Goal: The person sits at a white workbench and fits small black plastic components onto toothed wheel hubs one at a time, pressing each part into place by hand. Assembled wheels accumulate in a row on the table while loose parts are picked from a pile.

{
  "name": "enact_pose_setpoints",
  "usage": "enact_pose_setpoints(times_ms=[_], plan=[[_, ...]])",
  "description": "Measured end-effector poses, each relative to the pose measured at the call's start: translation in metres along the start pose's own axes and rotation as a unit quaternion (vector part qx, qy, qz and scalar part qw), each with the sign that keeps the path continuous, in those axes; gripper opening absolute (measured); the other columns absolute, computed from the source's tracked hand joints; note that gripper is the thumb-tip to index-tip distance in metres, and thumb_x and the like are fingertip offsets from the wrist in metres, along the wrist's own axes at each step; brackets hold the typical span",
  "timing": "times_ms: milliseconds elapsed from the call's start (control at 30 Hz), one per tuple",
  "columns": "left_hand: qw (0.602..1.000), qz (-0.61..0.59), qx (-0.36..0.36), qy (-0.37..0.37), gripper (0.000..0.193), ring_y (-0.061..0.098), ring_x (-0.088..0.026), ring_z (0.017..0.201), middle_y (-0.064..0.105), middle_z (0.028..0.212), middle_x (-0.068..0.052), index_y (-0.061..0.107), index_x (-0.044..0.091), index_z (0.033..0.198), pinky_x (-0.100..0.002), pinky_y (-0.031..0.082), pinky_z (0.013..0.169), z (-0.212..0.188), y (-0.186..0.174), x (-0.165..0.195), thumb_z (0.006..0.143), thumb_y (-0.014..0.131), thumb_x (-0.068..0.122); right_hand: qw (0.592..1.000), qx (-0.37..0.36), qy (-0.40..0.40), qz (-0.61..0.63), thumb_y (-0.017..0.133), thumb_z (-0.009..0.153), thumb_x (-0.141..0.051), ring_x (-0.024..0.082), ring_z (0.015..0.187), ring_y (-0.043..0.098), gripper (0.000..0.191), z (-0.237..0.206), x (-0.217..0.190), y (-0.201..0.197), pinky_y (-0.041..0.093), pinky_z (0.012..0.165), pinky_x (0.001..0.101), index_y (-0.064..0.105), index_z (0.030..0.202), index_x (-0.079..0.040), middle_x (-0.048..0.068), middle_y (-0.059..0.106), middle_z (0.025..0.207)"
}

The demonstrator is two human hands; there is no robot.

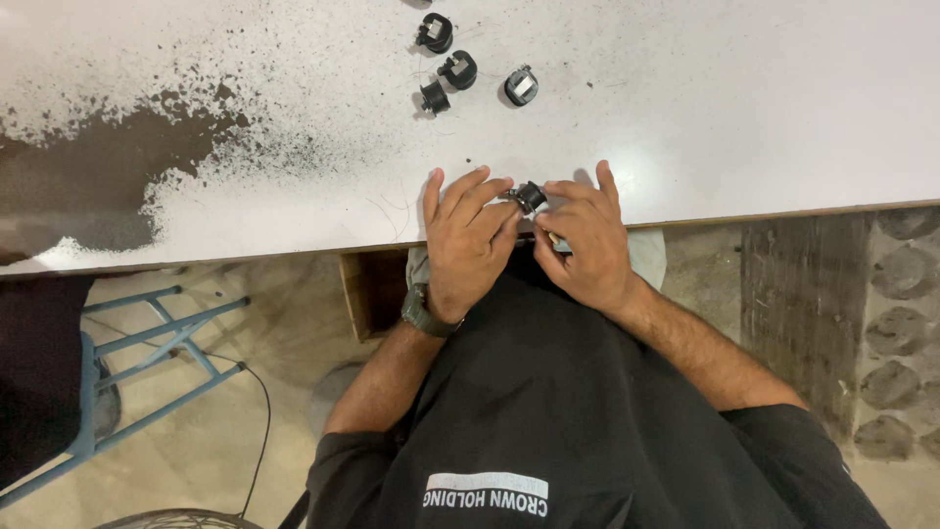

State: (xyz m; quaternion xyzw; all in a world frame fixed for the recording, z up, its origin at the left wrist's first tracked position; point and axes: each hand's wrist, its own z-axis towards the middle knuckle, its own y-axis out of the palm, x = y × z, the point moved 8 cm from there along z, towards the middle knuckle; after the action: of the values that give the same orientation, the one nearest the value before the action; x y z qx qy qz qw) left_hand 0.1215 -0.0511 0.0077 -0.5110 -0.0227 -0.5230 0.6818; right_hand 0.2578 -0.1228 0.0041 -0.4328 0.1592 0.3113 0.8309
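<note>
Both my hands meet at the near edge of a white worktable point(744, 108). Between their fingertips sits a small black coil bobbin point(530, 196) with a metal part. My left hand point(468, 240), with a dark watch on its wrist, pinches the bobbin from the left. My right hand point(586, 240) grips it from the right, and a thin pale object pokes out under its fingers. Further out on the table lie several similar black bobbins: one point(435, 32), one point(458, 70), one point(434, 96) and one point(521, 86) with a light face.
The table's white coating is worn to dark brown at the left point(88, 176). A blue metal stool frame point(147, 343) stands on the floor at the left, with a thin cable beside it. A stone-patterned wall point(896, 323) lies under the table at the right.
</note>
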Motion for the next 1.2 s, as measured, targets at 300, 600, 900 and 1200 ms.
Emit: enact_pose_setpoints(times_ms=[300,600,900,1200], plan=[[0.999,-0.041,-0.018,-0.016,0.008,0.063,-0.024,0.128,0.073,0.119,-0.003,0.072,0.01,0.096,-0.053,0.024,0.125,0.0,0.001,-0.005,0.09,0.076,0.006,0.999,-0.011,-0.047,-0.008,0.078,0.087,0.01,0.025,0.118,0.07,0.025,-0.002,-0.007,0.005,0.026,0.128,0.0561,0.063,0.101,-0.004,0.012,0.072,0.108],[0.999,-0.037,-0.016,-0.012,0.016,0.063,-0.025,0.129,0.072,0.119,-0.004,0.07,0.01,0.103,-0.053,0.023,0.126,0.0,0.0,-0.004,0.089,0.076,0.005,0.999,-0.032,-0.016,-0.017,0.079,0.085,0.009,0.026,0.12,0.067,0.029,0.004,-0.006,0.008,0.026,0.13,0.0559,0.066,0.107,-0.004,0.012,0.07,0.112],[1.0,0.007,0.003,0.002,0.038,0.063,-0.022,0.104,0.068,0.105,-0.005,0.067,0.002,0.127,-0.053,0.031,0.125,-0.001,0.002,-0.003,0.092,0.078,0.007,0.995,-0.027,0.052,-0.074,0.082,0.084,-0.014,0.036,0.126,0.054,0.037,0.016,0.011,-0.016,0.011,0.123,0.0657,0.07,0.118,-0.004,0.013,0.06,0.108],[1.0,0.012,0.013,0.002,0.017,0.062,-0.024,0.109,0.063,0.112,-0.005,0.072,0.01,0.103,-0.055,0.037,0.12,0.006,-0.009,0.001,0.088,0.079,0.007,0.991,-0.069,0.045,-0.104,0.088,0.084,-0.02,0.03,0.127,0.054,0.034,0.021,0.017,0.002,0.011,0.127,0.0675,0.073,0.112,-0.008,0.008,0.06,0.107]])
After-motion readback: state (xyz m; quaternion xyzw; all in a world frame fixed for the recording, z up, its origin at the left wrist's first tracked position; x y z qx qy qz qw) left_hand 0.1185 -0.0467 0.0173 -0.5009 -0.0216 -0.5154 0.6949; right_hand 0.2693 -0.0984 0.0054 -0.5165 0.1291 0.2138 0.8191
